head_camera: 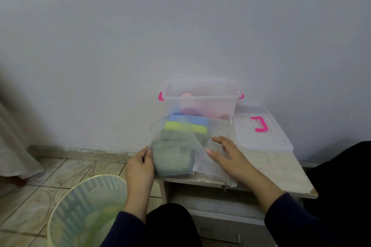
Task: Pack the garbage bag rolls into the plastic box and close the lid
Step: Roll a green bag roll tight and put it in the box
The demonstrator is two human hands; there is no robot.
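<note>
A thin translucent pouch (218, 158) lies on the small white cabinet (281, 168), with garbage bag rolls in it: blue (188, 120), yellow-green (184, 127) and green (172, 156). My left hand (140, 166) pinches the pouch's left edge beside the green rolls. My right hand (226, 152) rests on the pouch's right part with its fingers spread. Behind the pouch stands the clear plastic box (200, 98) with pink latches, open on top, with pink rolls (190, 109) inside. Its clear lid (259, 132), with a pink handle, lies flat to the right of the box.
A round slatted waste bin (84, 208) stands on the tiled floor at lower left. The wall is right behind the box. A curtain hangs at far left. My dark-clad knees are at the bottom and at right.
</note>
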